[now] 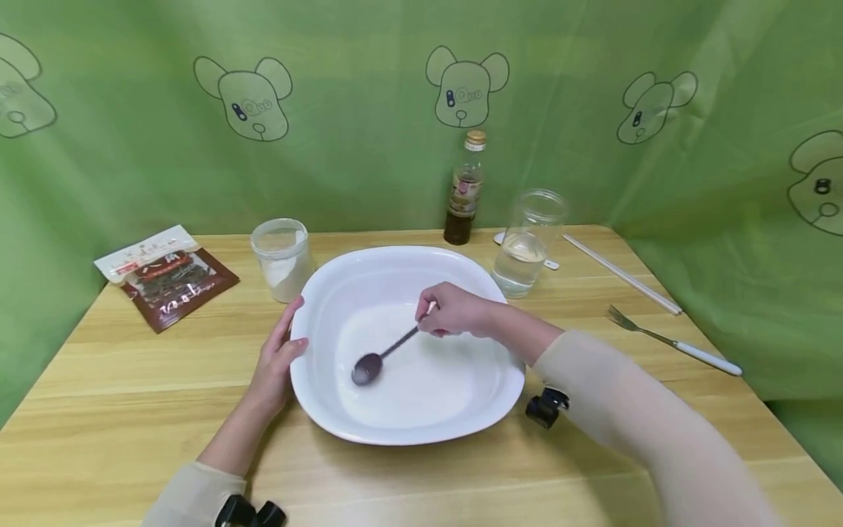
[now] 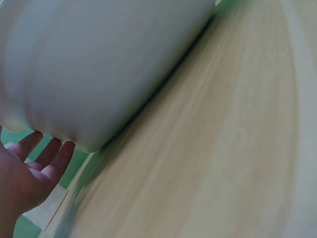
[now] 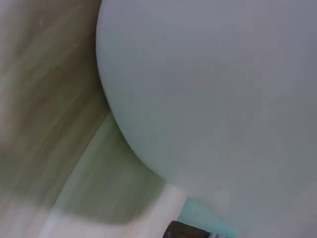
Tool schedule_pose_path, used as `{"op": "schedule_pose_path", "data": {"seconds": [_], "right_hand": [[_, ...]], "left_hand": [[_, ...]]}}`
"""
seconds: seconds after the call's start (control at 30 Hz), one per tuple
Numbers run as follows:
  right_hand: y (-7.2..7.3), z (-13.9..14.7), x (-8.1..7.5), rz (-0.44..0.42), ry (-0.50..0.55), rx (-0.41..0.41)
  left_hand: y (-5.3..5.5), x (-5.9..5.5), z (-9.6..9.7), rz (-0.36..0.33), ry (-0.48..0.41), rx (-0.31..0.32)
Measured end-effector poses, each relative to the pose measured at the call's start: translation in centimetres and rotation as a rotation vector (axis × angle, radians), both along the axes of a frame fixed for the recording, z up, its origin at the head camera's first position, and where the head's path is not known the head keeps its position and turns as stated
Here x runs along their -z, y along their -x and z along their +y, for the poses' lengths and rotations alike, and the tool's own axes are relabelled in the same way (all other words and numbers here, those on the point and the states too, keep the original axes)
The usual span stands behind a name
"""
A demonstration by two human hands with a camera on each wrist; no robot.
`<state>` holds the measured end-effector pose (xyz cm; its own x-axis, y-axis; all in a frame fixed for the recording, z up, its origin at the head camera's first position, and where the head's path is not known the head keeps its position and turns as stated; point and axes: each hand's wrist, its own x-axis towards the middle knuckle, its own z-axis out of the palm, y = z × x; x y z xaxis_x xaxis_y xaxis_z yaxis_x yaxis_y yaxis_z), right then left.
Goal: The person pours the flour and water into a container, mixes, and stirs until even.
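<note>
A wide white basin stands on the wooden table. On its left side my left hand holds the rim, with the thumb tip at the edge and the fingers against the outer wall. My right hand reaches over the right rim and grips the handle of a dark spoon. The spoon slants down to the left, its bowl low inside the basin. Whatever covers the basin's floor looks plain white, and I cannot tell what it is. In the right wrist view the basin's outer wall hides the hand.
Behind the basin stand a tub of white powder, a bottle of dark liquid and a clear jar of water. A brown food packet lies left. Chopsticks and a fork lie right. Green curtain surrounds the table.
</note>
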<state>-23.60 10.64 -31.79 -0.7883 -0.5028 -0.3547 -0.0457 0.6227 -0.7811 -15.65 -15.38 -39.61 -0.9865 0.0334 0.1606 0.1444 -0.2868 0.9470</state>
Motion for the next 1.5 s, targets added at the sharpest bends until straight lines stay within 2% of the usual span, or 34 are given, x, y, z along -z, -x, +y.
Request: {"op": "schedule_pose_path", "data": {"seconds": [0.13,0.27,0.4,0.5,0.57,0.63,0.73,0.87,0.97,1.07,1.17,1.27,1.4,1.5], "right_hand": [[-0.7,2.3,-1.7,0.013,-0.092,-0.16],[-0.6,4.7,-3.6,0.131,-0.181,-0.25],[-0.2,5.8,-5.0,0.34,-0.287,-0.216],[0.3,5.9,-5.2,0.487,-0.347,-0.141],[0.7,5.8,-5.0,0.544,-0.353,-0.07],[1.0,5.6,-4.5,0.561,-0.339,0.015],[1.6,5.2,-3.5,0.524,-0.292,0.169],[2.4,4.5,-2.2,0.407,-0.191,0.368],[2.8,3.4,-1.5,0.345,-0.139,0.464],[3.0,1.8,-1.1,0.291,-0.097,0.501],[2.8,-0.1,-0.6,0.21,-0.03,0.498],[2.2,-1.7,0.1,0.119,0.046,0.455],[1.1,-3.0,0.6,0.007,0.134,0.362],[0.0,-2.7,0.5,-0.039,0.118,0.255]], "left_hand": [[0.1,-0.1,-0.1,-0.008,0.005,-0.005],[0.1,-0.3,-0.2,-0.008,0.011,-0.004],[0.1,-0.3,-0.2,-0.007,0.013,0.0],[0.1,-0.2,-0.3,-0.006,0.01,0.0],[0.2,-0.1,-0.3,-0.006,0.004,0.002],[0.2,0.1,-0.2,-0.006,-0.003,0.007],[0.3,0.2,-0.1,-0.006,-0.009,0.013],[0.2,0.1,-0.1,-0.007,-0.01,0.014],[0.2,0.0,-0.2,-0.008,-0.009,0.009],[0.1,-0.1,-0.2,-0.011,-0.002,0.0],[0.0,-0.1,-0.2,-0.011,0.003,-0.005],[0.0,0.0,-0.2,-0.006,-0.007,-0.003],[0.0,0.1,-0.2,0.005,-0.017,-0.001],[0.0,0.0,-0.1,0.009,-0.007,0.002]]}}
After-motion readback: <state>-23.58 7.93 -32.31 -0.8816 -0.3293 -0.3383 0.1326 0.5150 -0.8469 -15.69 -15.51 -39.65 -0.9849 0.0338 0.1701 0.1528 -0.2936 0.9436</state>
